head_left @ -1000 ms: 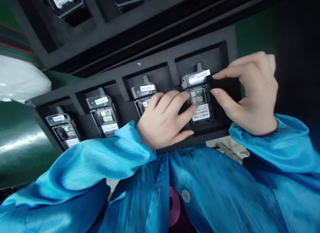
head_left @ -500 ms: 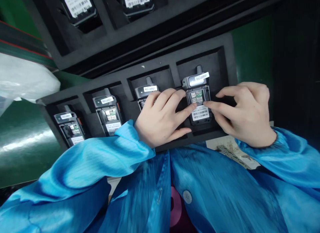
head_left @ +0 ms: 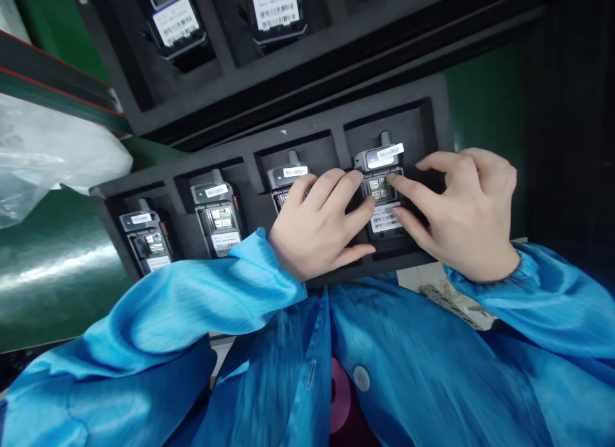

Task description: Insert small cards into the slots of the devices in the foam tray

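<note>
A handheld radio [head_left: 378, 157] with a stub antenna lies in the rightmost pocket of a black foam tray [head_left: 218, 155]. Its back is open, showing card slots and a bit of green board above a barcode label. My left hand [head_left: 319, 229] lies palm down over the neighbouring radio [head_left: 287, 173] and partly hides it; its index fingertip rests at the left edge of the open bay. From the right, my right hand [head_left: 464, 210] reaches in, fingers apart, its index fingertip at the bay's upper right and its thumb near the label. Neither hand visibly grips anything.
Two more opened radios, one in the second pocket [head_left: 217, 216] and one at the far left [head_left: 147, 239], sit in the same tray. Behind stands another foam tray [head_left: 230, 82] with labelled devices. A clear plastic bag [head_left: 62, 152] lies at left on the green table [head_left: 52, 293].
My right index fingertip has moved up from the bay's lower right to its upper right, and the thumb now shows near the label. My left hand keeps its place over the tray.
</note>
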`<state>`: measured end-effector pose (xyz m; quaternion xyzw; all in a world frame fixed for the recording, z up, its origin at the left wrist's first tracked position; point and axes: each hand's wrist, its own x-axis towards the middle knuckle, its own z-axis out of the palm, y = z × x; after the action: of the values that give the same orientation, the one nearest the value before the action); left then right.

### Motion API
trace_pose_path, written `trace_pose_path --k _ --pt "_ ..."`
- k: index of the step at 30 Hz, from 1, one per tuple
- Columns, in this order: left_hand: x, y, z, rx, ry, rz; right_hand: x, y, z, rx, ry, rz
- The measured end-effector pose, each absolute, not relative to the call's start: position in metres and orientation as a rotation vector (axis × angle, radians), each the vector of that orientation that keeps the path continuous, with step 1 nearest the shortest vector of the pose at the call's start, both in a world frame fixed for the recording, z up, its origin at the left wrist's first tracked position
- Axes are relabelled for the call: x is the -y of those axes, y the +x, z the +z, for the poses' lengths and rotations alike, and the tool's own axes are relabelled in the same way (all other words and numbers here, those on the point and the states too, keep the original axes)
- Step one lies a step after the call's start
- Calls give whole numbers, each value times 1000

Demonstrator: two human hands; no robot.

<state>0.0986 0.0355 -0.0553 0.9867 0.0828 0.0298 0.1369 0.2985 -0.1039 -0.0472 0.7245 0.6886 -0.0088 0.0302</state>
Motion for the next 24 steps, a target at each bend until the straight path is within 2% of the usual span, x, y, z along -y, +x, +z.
trace_pose_path --k 14,24 --pt "-37 106 -57 -320 2893 74 104 294 -44 -2123 2296 -206" --pt "-30 99 -59 -215 2874 56 105 294 -43 -2069 2337 -239"
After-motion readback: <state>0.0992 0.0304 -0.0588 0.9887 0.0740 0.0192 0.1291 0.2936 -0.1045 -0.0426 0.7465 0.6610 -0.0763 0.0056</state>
